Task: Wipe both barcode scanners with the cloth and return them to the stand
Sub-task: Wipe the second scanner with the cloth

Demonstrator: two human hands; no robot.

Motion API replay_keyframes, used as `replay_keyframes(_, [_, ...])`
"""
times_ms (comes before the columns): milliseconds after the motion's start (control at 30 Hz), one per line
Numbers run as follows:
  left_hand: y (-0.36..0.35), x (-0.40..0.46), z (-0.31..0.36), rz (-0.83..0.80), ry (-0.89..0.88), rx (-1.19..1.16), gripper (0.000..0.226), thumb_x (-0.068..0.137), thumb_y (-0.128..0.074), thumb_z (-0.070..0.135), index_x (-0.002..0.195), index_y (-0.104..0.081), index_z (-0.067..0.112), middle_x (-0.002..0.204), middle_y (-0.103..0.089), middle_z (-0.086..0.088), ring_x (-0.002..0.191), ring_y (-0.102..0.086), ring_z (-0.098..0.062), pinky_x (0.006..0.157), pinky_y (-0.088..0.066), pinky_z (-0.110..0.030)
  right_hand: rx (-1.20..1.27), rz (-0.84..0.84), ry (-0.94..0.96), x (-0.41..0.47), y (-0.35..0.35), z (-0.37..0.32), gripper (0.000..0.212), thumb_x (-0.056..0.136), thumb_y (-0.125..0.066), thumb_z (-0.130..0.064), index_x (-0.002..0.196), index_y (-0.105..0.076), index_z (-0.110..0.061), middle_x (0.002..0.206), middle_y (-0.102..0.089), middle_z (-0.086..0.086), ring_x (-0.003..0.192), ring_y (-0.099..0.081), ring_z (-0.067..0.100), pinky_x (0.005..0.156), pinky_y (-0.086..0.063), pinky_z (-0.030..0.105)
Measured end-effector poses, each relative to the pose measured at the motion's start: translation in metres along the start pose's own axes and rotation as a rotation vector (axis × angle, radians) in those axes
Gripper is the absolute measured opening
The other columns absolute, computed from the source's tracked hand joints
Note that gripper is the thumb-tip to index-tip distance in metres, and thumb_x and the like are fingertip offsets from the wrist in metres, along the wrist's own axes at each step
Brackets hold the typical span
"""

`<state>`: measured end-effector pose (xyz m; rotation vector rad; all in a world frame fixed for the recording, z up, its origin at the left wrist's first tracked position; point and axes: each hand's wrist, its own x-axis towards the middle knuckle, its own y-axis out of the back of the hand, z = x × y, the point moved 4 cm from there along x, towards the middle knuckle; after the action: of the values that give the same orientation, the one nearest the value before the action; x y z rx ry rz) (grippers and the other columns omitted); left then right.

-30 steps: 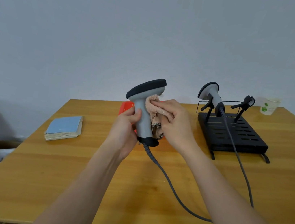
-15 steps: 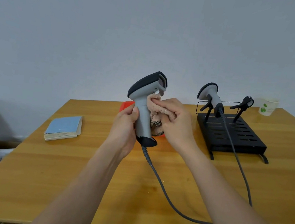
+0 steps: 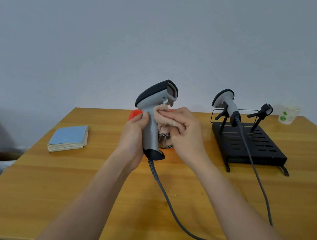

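My left hand (image 3: pixel 134 136) grips the handle of a grey and black barcode scanner (image 3: pixel 154 107), held upright above the table with its window facing right. My right hand (image 3: pixel 186 134) holds a pinkish cloth (image 3: pixel 166 119) bunched against the handle just under the scanner's head. The scanner's grey cable (image 3: pixel 171 209) trails down across the table. A second grey scanner (image 3: pixel 226 104) sits in the left cradle of the black stand (image 3: pixel 251 147). The stand's right cradle (image 3: pixel 262 114) holds nothing.
A blue booklet (image 3: pixel 68 137) lies on the wooden table (image 3: pixel 61 197) to the left. A red object (image 3: pixel 135 114) shows behind my hands. A paper cup (image 3: pixel 287 115) stands at the back right corner. The second scanner's cable (image 3: pixel 257 178) runs over the stand and down the table.
The held scanner has turned so its head and window now face right. My right hand with the cloth has shifted along the upper handle below the head.
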<state>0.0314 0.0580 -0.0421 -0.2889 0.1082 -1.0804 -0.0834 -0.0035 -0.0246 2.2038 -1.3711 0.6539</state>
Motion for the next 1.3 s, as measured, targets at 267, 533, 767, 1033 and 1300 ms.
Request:
replay_keyframes(267, [0.008, 0.005, 0.001, 0.032, 0.038, -0.093, 0.038, 0.103, -0.044, 0.024, 0.132, -0.054, 0.002, 0.129, -0.061, -0.022, 0.119, -0.06, -0.036, 0.099, -0.05, -0.051, -0.035, -0.149, -0.005, -0.007, 0.002, 0.006, 0.044, 0.071, -0.055, 0.016, 0.085, -0.076, -0.02, 0.089, -0.058, -0.001, 0.084, -0.058, 0.011, 0.062, -0.052, 0.02])
replay_keyframes(533, [0.005, 0.007, 0.005, 0.016, 0.016, -0.106, 0.038, 0.104, -0.043, 0.024, 0.125, -0.055, -0.005, 0.113, -0.066, -0.022, 0.101, -0.067, -0.031, 0.084, -0.058, -0.039, -0.119, -0.172, 0.054, -0.003, -0.005, 0.0, 0.054, 0.075, -0.05, 0.02, 0.098, -0.075, -0.022, 0.088, -0.055, 0.005, 0.084, -0.054, 0.014, 0.072, -0.049, 0.019])
replay_keyframes(767, [0.005, 0.006, 0.008, -0.003, -0.035, -0.081, 0.013, 0.094, -0.059, 0.013, 0.106, -0.061, 0.007, 0.088, -0.068, -0.004, 0.086, -0.065, -0.021, 0.089, -0.052, -0.041, -0.171, -0.331, 0.013, -0.014, -0.005, 0.001, 0.046, 0.06, -0.046, 0.02, 0.072, -0.076, -0.013, 0.078, -0.055, 0.003, 0.073, -0.054, 0.015, 0.057, -0.049, 0.032])
replay_keyframes(1033, [0.0, 0.008, 0.011, -0.022, -0.047, -0.19, 0.018, 0.093, -0.061, 0.018, 0.102, -0.056, 0.004, 0.085, -0.068, -0.008, 0.078, -0.069, -0.019, 0.069, -0.058, -0.032, -0.134, -0.201, 0.03, -0.005, -0.003, -0.001, 0.05, 0.078, -0.048, 0.018, 0.101, -0.074, -0.017, 0.098, -0.06, -0.006, 0.097, -0.057, 0.009, 0.084, -0.05, 0.025])
replay_keyframes(1300, [0.005, 0.007, 0.003, 0.048, -0.01, -0.168, 0.039, 0.086, -0.069, 0.028, 0.114, -0.051, 0.008, 0.095, -0.065, -0.003, 0.094, -0.067, -0.019, 0.089, -0.056, -0.041, -0.237, -0.377, 0.06, -0.008, -0.004, -0.01, 0.04, 0.064, -0.05, 0.016, 0.071, -0.077, -0.013, 0.081, -0.059, 0.001, 0.079, -0.054, 0.01, 0.067, -0.045, 0.022])
